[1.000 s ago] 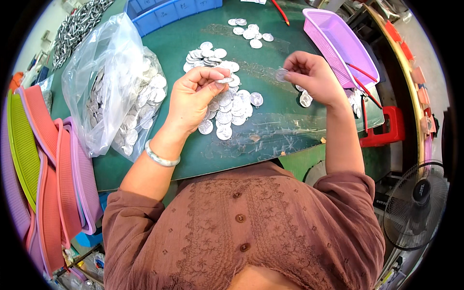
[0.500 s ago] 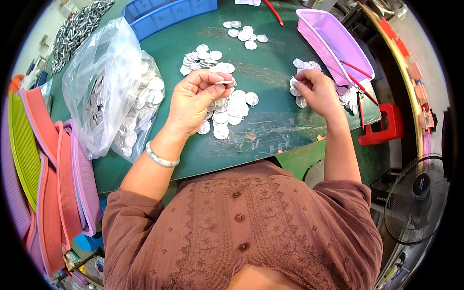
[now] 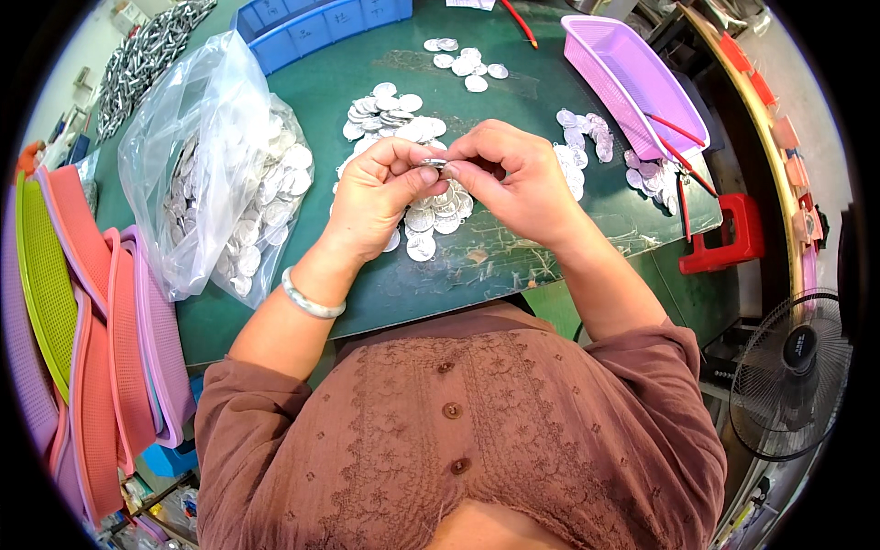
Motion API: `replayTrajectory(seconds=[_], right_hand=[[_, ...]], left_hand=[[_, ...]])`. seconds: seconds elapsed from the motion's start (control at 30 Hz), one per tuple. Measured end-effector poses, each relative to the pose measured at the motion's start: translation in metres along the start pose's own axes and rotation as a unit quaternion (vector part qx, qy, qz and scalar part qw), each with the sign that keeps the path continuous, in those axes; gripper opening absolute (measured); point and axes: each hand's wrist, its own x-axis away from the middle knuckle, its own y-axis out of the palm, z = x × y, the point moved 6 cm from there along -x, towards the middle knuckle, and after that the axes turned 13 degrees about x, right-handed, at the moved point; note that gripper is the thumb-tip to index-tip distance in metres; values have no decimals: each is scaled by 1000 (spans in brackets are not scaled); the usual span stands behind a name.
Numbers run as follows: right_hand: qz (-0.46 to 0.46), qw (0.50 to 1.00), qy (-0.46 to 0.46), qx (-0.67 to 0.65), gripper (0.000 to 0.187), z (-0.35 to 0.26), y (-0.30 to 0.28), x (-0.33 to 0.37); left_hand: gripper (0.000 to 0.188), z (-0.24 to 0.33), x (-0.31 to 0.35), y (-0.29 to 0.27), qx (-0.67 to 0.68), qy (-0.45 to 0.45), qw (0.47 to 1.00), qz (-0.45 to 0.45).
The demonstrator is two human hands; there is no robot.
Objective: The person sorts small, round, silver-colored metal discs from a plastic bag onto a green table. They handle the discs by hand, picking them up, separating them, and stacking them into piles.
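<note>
My left hand [image 3: 371, 192] pinches a small round silver metal disc [image 3: 434, 163] on edge between thumb and fingers. My right hand [image 3: 518, 179] meets it from the other side, thumb and forefinger closed at the disc's right edge. Whether a second piece sits between the right fingertips is too small to tell. Below and behind both hands lies a pile of silver discs [image 3: 420, 220] with little loops, partly hidden by the fingers. More discs [image 3: 591, 133] lie to the right, some behind my right hand.
A clear plastic bag [image 3: 211, 183] full of discs stands left. At the back are a blue bin [image 3: 321, 41] and a small group of discs [image 3: 467, 64]. A purple basket [image 3: 632, 82] and red-handled pliers [image 3: 683, 160] sit right. Stacked coloured baskets [image 3: 101, 339] flank the left edge.
My right hand has come left from the discs by the purple basket to the disc in my left hand. The left hand has shifted only slightly.
</note>
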Motion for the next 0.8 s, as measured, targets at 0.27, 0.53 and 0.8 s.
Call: replayTrajectory(seconds=[0.27, 0.53, 0.8], right_hand=[[-3, 998, 49, -47, 7, 4, 3, 4], [17, 998, 33, -42, 6, 7, 4, 6], [85, 989, -104, 65, 12, -8, 6, 10]], left_hand=[[11, -1, 3, 3, -11, -15, 1000, 13], [13, 1, 2, 1, -53, 13, 999, 2], [22, 10, 2, 2, -71, 104, 992, 2]])
